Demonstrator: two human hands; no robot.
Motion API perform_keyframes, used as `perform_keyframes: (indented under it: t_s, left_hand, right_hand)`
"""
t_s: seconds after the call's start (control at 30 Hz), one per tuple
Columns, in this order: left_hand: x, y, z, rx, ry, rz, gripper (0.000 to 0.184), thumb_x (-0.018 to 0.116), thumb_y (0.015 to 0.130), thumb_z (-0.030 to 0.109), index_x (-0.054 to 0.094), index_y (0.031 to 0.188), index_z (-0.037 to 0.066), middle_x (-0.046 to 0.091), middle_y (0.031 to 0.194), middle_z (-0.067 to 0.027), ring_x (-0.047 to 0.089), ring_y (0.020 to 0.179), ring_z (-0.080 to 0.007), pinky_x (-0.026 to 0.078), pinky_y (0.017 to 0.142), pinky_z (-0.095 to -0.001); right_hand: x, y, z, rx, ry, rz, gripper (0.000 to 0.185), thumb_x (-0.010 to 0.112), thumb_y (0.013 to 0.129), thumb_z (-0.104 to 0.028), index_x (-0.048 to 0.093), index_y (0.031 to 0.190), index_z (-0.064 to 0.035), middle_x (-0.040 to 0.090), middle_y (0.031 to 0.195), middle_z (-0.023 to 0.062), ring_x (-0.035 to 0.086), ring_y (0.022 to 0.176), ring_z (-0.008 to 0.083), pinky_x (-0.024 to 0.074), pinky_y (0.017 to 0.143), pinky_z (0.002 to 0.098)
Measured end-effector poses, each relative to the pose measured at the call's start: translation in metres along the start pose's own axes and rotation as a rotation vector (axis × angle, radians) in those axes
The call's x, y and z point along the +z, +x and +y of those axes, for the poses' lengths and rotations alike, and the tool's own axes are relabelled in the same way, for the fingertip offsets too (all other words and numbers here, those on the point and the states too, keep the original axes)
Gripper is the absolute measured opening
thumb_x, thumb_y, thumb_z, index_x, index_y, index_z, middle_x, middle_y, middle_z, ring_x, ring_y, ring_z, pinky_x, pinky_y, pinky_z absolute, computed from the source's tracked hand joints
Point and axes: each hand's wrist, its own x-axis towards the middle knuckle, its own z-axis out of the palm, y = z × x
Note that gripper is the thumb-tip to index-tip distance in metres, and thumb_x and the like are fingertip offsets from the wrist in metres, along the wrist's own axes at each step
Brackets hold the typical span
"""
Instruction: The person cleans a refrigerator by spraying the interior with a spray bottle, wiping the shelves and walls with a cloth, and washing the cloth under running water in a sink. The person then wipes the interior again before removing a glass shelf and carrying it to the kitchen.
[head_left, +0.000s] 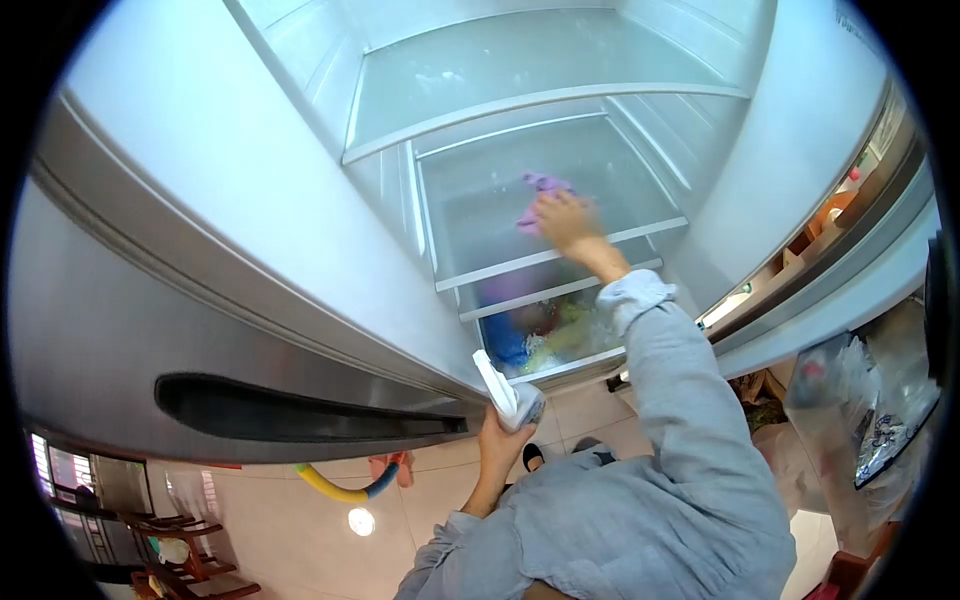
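Note:
My right hand point(568, 222) presses a purple cloth point(545, 184) onto a glass shelf point(470, 205) inside the open fridge; its fingers look slightly blurred. Lower down, by the edge of the left fridge door, my left hand point(500, 447) is wrapped around a white spray bottle point(512, 402), whose head points up toward the fridge. The bottle's lower part is hidden by the hand. Smears and droplets show on the glass of the upper shelf point(540, 60).
The left door point(250, 330) with its dark recessed handle stands open, as does the right door point(830, 130). Colourful items point(560, 330) lie in the bottom compartment. Plastic bags point(860, 400) hang at the right. On the tiled floor lies a yellow and blue ring point(335, 488).

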Motion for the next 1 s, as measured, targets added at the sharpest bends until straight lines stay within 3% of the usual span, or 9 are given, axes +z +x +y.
perform_keyframes:
  t_s: [0.2, 0.33, 0.4, 0.47, 0.53, 0.7, 0.83, 0.87, 1.0]
  left_hand:
    - [0.006, 0.014, -0.007, -0.055, 0.062, 0.018, 0.065, 0.074, 0.061, 0.011, 0.043, 0.118, 0.002, 0.059, 0.105, -0.0171, 0.057, 0.098, -0.0267, 0.044, 0.083, -0.0349]
    - [0.015, 0.034, -0.031, 0.006, 0.151, 0.072, 0.067, 0.075, 0.061, 0.011, 0.042, 0.119, 0.001, 0.056, 0.108, -0.0178, 0.055, 0.101, -0.0285, 0.043, 0.085, -0.0363]
    - [0.025, 0.049, -0.049, 0.017, 0.179, 0.120, 0.067, 0.075, 0.061, 0.010, 0.043, 0.118, 0.001, 0.055, 0.109, -0.0181, 0.054, 0.101, -0.0293, 0.043, 0.085, -0.0369]
    - [0.036, 0.065, -0.063, -0.053, 0.100, 0.149, 0.061, 0.074, 0.062, 0.007, 0.044, 0.115, 0.002, 0.056, 0.104, -0.0128, 0.055, 0.096, -0.0222, 0.044, 0.084, -0.0333]
    - [0.043, 0.072, -0.049, -0.129, 0.142, 0.170, 0.057, 0.073, 0.063, 0.003, 0.046, 0.113, 0.002, 0.057, 0.102, -0.0097, 0.056, 0.092, -0.0176, 0.044, 0.082, -0.0302]
    - [0.059, 0.074, -0.030, -0.072, 0.035, 0.102, 0.060, 0.074, 0.065, 0.006, 0.045, 0.117, 0.002, 0.056, 0.105, -0.0102, 0.054, 0.097, -0.0194, 0.044, 0.084, -0.0304]
    - [0.056, 0.038, -0.035, -0.030, 0.006, 0.081, 0.065, 0.073, 0.061, 0.006, 0.044, 0.120, 0.004, 0.055, 0.112, -0.0138, 0.052, 0.106, -0.0256, 0.041, 0.090, -0.0339]
    - [0.050, 0.024, -0.029, -0.014, 0.000, 0.069, 0.067, 0.073, 0.061, 0.005, 0.044, 0.121, 0.005, 0.054, 0.115, -0.0138, 0.051, 0.108, -0.0252, 0.041, 0.090, -0.0331]
    - [0.020, -0.028, -0.018, 0.042, 0.092, 0.131, 0.070, 0.072, 0.060, 0.003, 0.042, 0.124, 0.006, 0.050, 0.120, -0.0137, 0.047, 0.112, -0.0247, 0.039, 0.093, -0.0318]
  right_hand:
    - [-0.011, -0.007, 0.097, 0.312, -0.040, -0.075, 0.042, 0.042, 0.086, -0.041, 0.048, 0.120, -0.0172, 0.043, 0.130, 0.0037, 0.035, 0.123, 0.0264, 0.0288, 0.094, 0.0557]
    - [-0.010, 0.039, 0.092, 0.478, -0.008, -0.201, 0.047, 0.042, 0.086, -0.044, 0.045, 0.125, -0.0176, 0.038, 0.135, 0.0047, 0.029, 0.127, 0.0283, 0.0245, 0.097, 0.0566]
    - [0.010, 0.072, 0.072, 0.369, 0.059, -0.295, 0.045, 0.041, 0.087, -0.042, 0.047, 0.123, -0.0166, 0.040, 0.134, 0.0059, 0.029, 0.127, 0.0289, 0.0228, 0.097, 0.0573]
    - [0.005, 0.087, 0.021, 0.190, 0.110, -0.286, 0.042, 0.040, 0.087, -0.041, 0.048, 0.120, -0.0146, 0.042, 0.131, 0.0065, 0.030, 0.126, 0.0292, 0.0232, 0.098, 0.0556]
    - [0.036, 0.083, -0.015, 0.025, 0.167, -0.107, 0.039, 0.041, 0.087, -0.038, 0.050, 0.117, -0.0152, 0.042, 0.131, 0.0069, 0.031, 0.125, 0.0294, 0.0266, 0.097, 0.0534]
    - [-0.015, 0.024, -0.032, -0.256, 0.388, 0.029, 0.028, 0.051, 0.081, -0.022, 0.056, 0.109, -0.0180, 0.050, 0.121, 0.0055, 0.044, 0.116, 0.0242, 0.0345, 0.090, 0.0489]
    - [-0.031, 0.007, -0.002, -0.040, 0.421, 0.043, 0.017, 0.058, 0.069, -0.008, 0.064, 0.083, -0.0144, 0.058, 0.099, 0.0088, 0.056, 0.086, 0.0306, 0.0453, 0.071, 0.0390]
    - [-0.016, 0.007, 0.010, -0.068, 0.353, 0.252, 0.019, 0.058, 0.069, -0.008, 0.065, 0.086, -0.0139, 0.059, 0.101, 0.0104, 0.056, 0.088, 0.0309, 0.0451, 0.074, 0.0393]
    - [-0.016, 0.000, 0.041, -0.020, 0.273, 0.164, 0.015, 0.059, 0.073, -0.009, 0.065, 0.087, -0.0070, 0.058, 0.112, 0.0106, 0.054, 0.096, 0.0314, 0.0432, 0.081, 0.0371]
